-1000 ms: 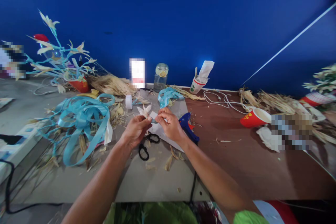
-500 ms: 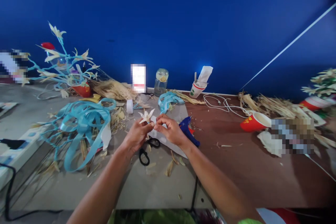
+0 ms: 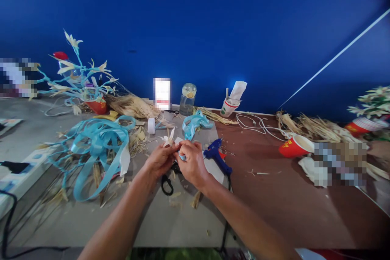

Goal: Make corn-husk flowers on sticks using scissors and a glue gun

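In front of me my left hand (image 3: 160,160) is closed, pinching a cream husk flower (image 3: 168,138) whose petals point upward. My right hand (image 3: 191,161) is pressed close beside it with curled fingers. A small bit of light-blue ribbon (image 3: 182,157) shows between the right fingers; the flower's base is hidden by both hands. Black-handled scissors (image 3: 167,185) lie under the hands, their blades covered. Just right of the hands rests a blue glue gun (image 3: 218,155) on a white sheet (image 3: 215,169). Loose blue ribbon (image 3: 196,122) lies beyond the fingers.
A heap of blue ribbon (image 3: 100,146) and husk scraps lies left. Behind it stands a blue-stemmed flower branch in a red cup (image 3: 98,106). A tape roll (image 3: 151,126), a jar (image 3: 188,99) and a white cup (image 3: 229,107) stand farther back. A red cup (image 3: 295,146) lies tipped right.
My right hand has turned and curled its fingers inward, and a bit of blue ribbon now shows in them. The flower has tilted slightly in my left hand. The view has shifted a little.
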The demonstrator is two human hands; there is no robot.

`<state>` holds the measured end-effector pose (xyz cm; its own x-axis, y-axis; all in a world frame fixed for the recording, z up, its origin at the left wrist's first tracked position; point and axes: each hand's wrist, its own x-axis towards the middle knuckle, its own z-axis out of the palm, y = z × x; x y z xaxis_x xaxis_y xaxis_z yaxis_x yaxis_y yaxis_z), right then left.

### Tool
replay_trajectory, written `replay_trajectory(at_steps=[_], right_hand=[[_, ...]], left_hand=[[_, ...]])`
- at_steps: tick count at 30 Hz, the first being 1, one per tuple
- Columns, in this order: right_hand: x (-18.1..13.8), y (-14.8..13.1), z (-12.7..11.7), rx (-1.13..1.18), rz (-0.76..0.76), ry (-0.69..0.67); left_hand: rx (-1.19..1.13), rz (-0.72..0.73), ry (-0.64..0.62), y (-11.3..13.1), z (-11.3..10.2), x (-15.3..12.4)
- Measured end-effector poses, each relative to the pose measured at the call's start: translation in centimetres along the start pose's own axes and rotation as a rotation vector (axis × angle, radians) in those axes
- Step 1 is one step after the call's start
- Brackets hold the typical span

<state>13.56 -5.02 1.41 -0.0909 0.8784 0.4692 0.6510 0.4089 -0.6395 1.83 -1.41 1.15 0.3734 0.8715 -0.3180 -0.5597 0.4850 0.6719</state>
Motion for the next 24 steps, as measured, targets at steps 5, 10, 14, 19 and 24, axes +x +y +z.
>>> replay_trajectory(at_steps=[5,10,14,19,24], right_hand=[[0.2,0.3,0.0,0.086,0.049,0.064],[1.0,0.8,-0.7,0.485,0.371,0.168],[1.4,1.1,-0.9,0.796,0.556,0.226],[1.6,1.1,-0.8,1.012,0.598,0.225],[1.7,0.9,-0.7,1.128,0.632,0.144]], left_hand=[[-0.031,-0.003,-0.025,0.2,0.7,-0.6],[-0.112,0.02,-0.009,1.0,0.6,-1.0],[-0.111,0.014,0.235,1.1,-0.3,-0.2],[0.093,0.229,0.192,0.4,0.0,-0.2],[0.135,0.21,0.005,0.1,1.1,-1.0]])
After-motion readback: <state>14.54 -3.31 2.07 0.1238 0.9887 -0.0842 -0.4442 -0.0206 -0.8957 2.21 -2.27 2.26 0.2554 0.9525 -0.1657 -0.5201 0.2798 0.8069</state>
